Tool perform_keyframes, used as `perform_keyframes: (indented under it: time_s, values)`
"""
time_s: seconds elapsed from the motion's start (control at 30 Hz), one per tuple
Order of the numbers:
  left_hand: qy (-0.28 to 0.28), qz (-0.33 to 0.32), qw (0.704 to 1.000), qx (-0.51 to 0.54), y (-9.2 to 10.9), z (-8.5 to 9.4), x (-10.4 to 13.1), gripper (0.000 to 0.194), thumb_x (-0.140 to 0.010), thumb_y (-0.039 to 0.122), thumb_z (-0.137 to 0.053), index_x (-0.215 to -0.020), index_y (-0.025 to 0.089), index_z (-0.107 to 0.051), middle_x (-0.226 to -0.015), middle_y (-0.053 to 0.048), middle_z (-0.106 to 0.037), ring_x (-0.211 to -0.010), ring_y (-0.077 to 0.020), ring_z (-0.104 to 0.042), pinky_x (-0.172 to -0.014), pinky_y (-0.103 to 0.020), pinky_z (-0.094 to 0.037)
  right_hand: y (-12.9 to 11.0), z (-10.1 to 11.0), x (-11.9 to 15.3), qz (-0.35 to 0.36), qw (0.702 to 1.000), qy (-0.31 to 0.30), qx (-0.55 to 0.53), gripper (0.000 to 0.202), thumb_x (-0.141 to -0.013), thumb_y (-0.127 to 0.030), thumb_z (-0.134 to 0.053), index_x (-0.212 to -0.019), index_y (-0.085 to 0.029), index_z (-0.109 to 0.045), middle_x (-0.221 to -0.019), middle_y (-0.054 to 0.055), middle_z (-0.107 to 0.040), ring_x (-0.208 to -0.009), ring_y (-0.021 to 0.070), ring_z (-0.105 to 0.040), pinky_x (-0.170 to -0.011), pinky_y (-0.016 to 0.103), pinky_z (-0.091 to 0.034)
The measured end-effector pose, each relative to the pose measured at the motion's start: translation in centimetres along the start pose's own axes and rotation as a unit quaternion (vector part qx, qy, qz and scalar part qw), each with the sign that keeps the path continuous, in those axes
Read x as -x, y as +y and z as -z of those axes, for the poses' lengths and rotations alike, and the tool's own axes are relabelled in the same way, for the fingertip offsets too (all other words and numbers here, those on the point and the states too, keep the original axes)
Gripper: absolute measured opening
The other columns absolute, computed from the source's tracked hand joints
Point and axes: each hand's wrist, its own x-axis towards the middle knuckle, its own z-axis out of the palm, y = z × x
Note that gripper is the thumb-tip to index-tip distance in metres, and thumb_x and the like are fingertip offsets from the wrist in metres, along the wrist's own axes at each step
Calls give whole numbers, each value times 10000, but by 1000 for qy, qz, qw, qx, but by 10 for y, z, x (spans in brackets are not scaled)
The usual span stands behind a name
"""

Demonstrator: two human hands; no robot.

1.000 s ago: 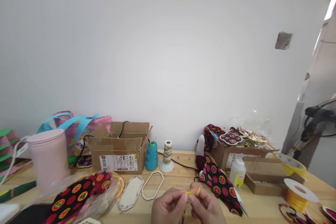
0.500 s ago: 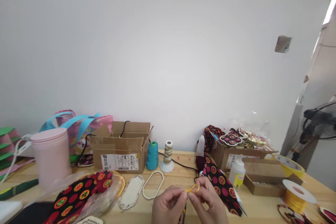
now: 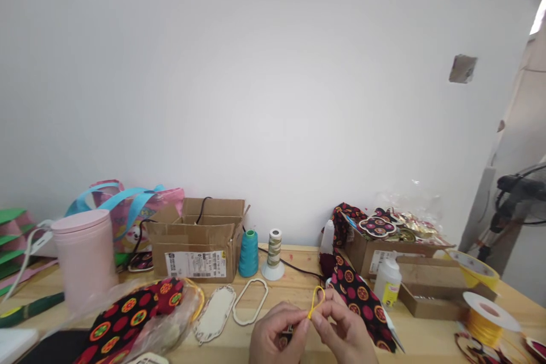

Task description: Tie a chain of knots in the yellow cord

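Note:
A thin yellow cord (image 3: pixel 316 300) rises in a narrow loop between my two hands at the bottom centre. My left hand (image 3: pixel 278 334) pinches its lower end between thumb and fingertips. Close against it, my right hand (image 3: pixel 342 330) pinches the cord too, its fingertips beside the loop. Below and behind my left fingers part of a small dark patterned piece (image 3: pixel 283 341) shows, mostly hidden.
Patterned fabric (image 3: pixel 356 296) lies right of my hands, beside a glue bottle (image 3: pixel 387 284). A yellow cord spool (image 3: pixel 484 327) stands far right. Two oval frames, a teal thread cone (image 3: pixel 248 256) and a cardboard box (image 3: pixel 194 244) are to the left.
The yellow cord now forms an upright, narrow loop; before, it lay lower and more sideways between the fingers. Both hands have shifted slightly right and down.

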Motion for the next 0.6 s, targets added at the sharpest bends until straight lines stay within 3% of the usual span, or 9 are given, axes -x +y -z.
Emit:
perform_keyframes:
  time_s: [0.3,0.6]
  values:
    - [-53,165,982,76,17,6,-6,106,-616,209,-617,-624,127,-683,-605,-51,-610,-605,-160,-552,-567,-232,-434,-4,2,-1,41,997,-24,65,261,-733,-365,-497,-585,-156,-541,-719,47,-458,-672,164,-476,-513,223,-402]
    - [-7,291,945,146,6,6,-5,240,-516,330,-694,-608,110,-670,-513,-22,-609,-504,-126,-509,-509,-222,-384,0,-2,2,180,951,17,252,136,-766,-174,-459,-675,-160,-558,-713,41,-439,-600,123,-473,-464,178,-399]
